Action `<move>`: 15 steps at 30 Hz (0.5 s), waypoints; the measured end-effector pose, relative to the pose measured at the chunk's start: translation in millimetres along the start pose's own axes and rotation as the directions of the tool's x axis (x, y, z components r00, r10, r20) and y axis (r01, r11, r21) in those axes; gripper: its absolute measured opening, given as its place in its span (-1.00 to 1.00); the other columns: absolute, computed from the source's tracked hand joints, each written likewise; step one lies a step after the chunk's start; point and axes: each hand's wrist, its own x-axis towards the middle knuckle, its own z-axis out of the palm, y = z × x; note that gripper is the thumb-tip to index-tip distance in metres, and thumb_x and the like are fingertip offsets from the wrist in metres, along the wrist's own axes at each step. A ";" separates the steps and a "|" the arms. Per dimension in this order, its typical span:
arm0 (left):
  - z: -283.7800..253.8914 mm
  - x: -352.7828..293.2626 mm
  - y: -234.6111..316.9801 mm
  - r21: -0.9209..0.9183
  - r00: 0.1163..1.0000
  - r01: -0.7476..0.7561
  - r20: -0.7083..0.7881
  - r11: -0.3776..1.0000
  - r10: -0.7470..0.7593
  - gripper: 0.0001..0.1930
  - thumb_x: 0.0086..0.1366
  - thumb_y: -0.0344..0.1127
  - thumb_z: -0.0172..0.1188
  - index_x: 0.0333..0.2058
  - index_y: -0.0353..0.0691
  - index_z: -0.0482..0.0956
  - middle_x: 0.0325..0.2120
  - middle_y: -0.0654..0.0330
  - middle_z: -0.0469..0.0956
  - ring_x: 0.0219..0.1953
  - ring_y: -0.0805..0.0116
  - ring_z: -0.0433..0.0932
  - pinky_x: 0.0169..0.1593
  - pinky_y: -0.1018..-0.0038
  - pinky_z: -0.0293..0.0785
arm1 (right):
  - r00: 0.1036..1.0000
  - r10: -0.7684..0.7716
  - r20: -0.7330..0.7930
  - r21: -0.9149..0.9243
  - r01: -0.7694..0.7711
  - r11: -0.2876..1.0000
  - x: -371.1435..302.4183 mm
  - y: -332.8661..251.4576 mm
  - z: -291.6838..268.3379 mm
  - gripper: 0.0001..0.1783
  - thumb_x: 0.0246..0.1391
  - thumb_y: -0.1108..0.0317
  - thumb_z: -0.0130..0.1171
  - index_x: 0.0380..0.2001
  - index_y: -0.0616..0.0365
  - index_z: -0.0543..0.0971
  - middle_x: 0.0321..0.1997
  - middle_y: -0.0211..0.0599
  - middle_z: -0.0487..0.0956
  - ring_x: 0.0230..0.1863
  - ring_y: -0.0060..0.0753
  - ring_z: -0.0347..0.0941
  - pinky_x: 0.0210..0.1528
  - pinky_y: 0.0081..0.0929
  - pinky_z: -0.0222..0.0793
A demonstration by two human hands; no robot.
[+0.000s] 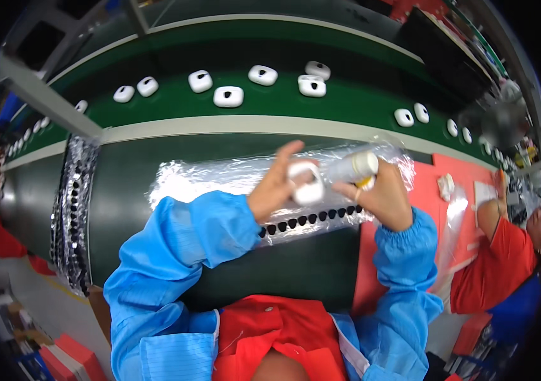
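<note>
Over the middle of the bench, my left hand is closed on a small white rounded case, slightly blurred. Close to its right, a small whitish bottle lies tilted in my right hand, its broad white end pointing up and right. The narrow end of the bottle is near the case; I cannot tell if they touch. Beneath both hands stretches a sheet of clear plastic film, with a row of small black pieces along its near edge.
Beyond the bench runs a green conveyor belt carrying several white cases with black spots. At left lies a stack of film strips with black pieces. A pink mat covers the right. A person in red sleeves sits at right; another red sleeve shows far left.
</note>
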 end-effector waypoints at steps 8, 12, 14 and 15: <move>-42.4 17.8 8.7 -0.259 0.995 0.075 -0.042 0.963 -0.089 -0.50 0.27 -0.01 -0.15 0.02 -0.29 0.16 -0.19 0.06 0.39 -0.18 0.21 0.47 -0.25 0.44 0.51 | 0.992 0.128 -0.015 -0.382 -0.124 0.916 4.8 40.1 31.0 -0.62 -0.41 0.26 0.38 -0.44 0.22 0.55 -0.48 -0.07 0.55 -0.44 -0.05 0.47 -0.35 -0.34 0.37; -32.6 8.8 17.5 -0.154 0.985 0.096 -0.128 0.983 -0.116 -0.48 0.23 -0.07 -0.02 0.05 -0.27 0.17 -0.21 0.12 0.39 -0.20 0.29 0.46 -0.31 0.49 0.49 | 0.987 0.154 0.050 -0.472 -0.113 0.874 10.3 44.0 28.1 -0.67 -0.36 0.30 0.31 -0.43 0.23 0.55 -0.46 0.00 0.53 -0.42 0.02 0.45 -0.34 -0.28 0.36; -32.9 2.9 25.7 0.104 0.992 0.073 -0.114 0.992 -0.061 -0.41 0.13 -0.21 0.14 0.10 -0.23 0.13 -0.20 0.16 0.38 -0.22 0.37 0.43 -0.33 0.52 0.46 | 0.987 0.111 0.118 -0.462 -0.044 0.886 13.1 37.4 18.8 -0.69 -0.34 0.34 0.29 -0.43 0.24 0.54 -0.46 -0.02 0.53 -0.41 0.00 0.46 -0.33 -0.31 0.37; -35.7 3.6 30.8 0.130 0.994 0.089 -0.070 0.987 -0.080 -0.29 0.01 -0.38 0.24 0.12 -0.20 0.09 -0.18 0.14 0.36 -0.24 0.39 0.43 -0.35 0.53 0.47 | 0.991 0.056 0.121 -0.354 -0.009 0.935 14.4 29.9 13.6 -0.69 -0.33 0.38 0.27 -0.42 0.28 0.54 -0.46 0.02 0.53 -0.41 0.01 0.46 -0.31 -0.30 0.38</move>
